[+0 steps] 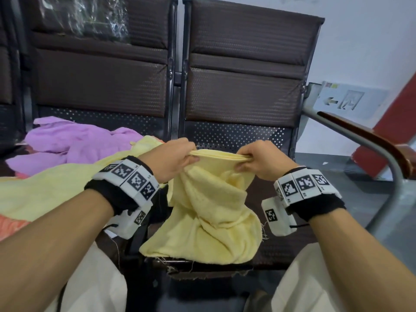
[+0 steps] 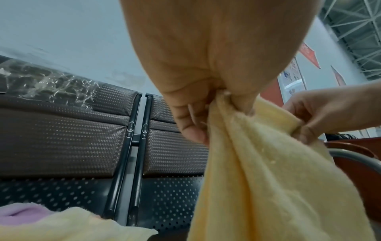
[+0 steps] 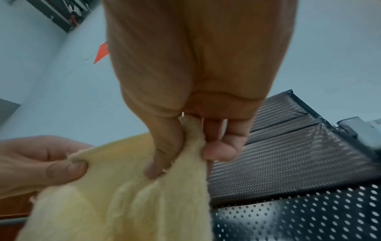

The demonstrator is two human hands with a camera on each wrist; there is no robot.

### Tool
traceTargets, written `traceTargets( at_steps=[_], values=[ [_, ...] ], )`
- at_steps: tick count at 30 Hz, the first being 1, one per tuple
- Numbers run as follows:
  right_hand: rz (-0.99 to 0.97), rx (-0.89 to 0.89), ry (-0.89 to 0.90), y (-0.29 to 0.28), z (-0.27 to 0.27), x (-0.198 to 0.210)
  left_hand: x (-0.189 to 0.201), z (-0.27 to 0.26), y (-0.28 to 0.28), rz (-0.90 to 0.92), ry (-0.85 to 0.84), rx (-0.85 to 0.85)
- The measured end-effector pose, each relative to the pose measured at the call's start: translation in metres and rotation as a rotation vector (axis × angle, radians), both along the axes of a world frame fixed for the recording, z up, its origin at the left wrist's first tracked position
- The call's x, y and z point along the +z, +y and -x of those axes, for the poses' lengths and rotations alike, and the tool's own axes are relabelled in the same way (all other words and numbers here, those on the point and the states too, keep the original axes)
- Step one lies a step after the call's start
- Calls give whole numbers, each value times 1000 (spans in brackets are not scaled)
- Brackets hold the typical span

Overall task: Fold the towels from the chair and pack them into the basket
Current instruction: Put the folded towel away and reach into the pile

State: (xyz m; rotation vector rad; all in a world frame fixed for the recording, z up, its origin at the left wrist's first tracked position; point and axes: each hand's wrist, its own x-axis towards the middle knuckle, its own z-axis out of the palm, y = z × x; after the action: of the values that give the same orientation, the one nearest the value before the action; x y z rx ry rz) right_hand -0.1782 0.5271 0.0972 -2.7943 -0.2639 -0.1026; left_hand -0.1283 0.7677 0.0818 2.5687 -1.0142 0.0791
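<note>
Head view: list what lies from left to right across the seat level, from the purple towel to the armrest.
Purple towel → left hand, gripping the top edge of the yellow towel → right hand, gripping the same edge → wooden armrest.

The right hand [image 3: 191,91] pinches the top edge of a yellow towel [image 3: 123,203] between thumb and fingers, the left hand [image 3: 39,163] pinches that edge alongside, a perforated chair [image 3: 309,212] behind.
</note>
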Motion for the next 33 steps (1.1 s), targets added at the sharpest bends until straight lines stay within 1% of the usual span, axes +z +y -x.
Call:
traceTargets(
  at_steps=[1, 3, 6, 8, 10, 12, 15, 17, 18, 20, 23, 25, 27, 28, 31, 33],
  values=[
    [8, -1, 5, 1, 4, 1, 1, 2, 4, 27, -26, 2],
    [-43, -23, -29, 2, 10, 7, 6, 8, 10, 128, -58, 28],
    [-178, -41, -127, 7, 15, 25, 18, 13, 19, 324, -29, 113],
    [-299, -43, -173, 13, 18, 43, 33, 16, 22, 390, -24, 136],
    [-420, -65, -220, 22, 22, 65, 54, 20, 24, 428, -51, 135],
    [-505, -84, -320, 32, 27, 91, 80, 26, 27, 494, -102, 132],
    [-549, -89, -511, 47, 32, 130, 120, 31, 30, 660, -186, 153],
    [-599, -102, -562, 52, 29, 145, 139, 29, 30, 722, -205, 175],
    [-606, -118, -560, 53, 27, 149, 144, 26, 29, 702, -186, 186],
    [-562, -147, -546, 52, 19, 147, 145, 17, 27, 595, -104, 218],
    [-442, -200, -463, 45, 3, 133, 132, 0, 23, 415, -2, 277],
    [-413, -241, -408, 41, -8, 122, 124, -9, 19, 383, 52, 308],
    [-427, -270, -390, 37, -19, 117, 122, -17, 13, 425, 57, 340],
    [-441, -277, -402, 36, -23, 117, 124, -20, 10, 458, 29, 354],
    [-509, -264, -515, 33, -29, 125, 139, -22, 2, 611, -86, 358],
    [-558, -222, -593, 30, -25, 128, 148, -17, -1, 735, -111, 309]
  ],
)
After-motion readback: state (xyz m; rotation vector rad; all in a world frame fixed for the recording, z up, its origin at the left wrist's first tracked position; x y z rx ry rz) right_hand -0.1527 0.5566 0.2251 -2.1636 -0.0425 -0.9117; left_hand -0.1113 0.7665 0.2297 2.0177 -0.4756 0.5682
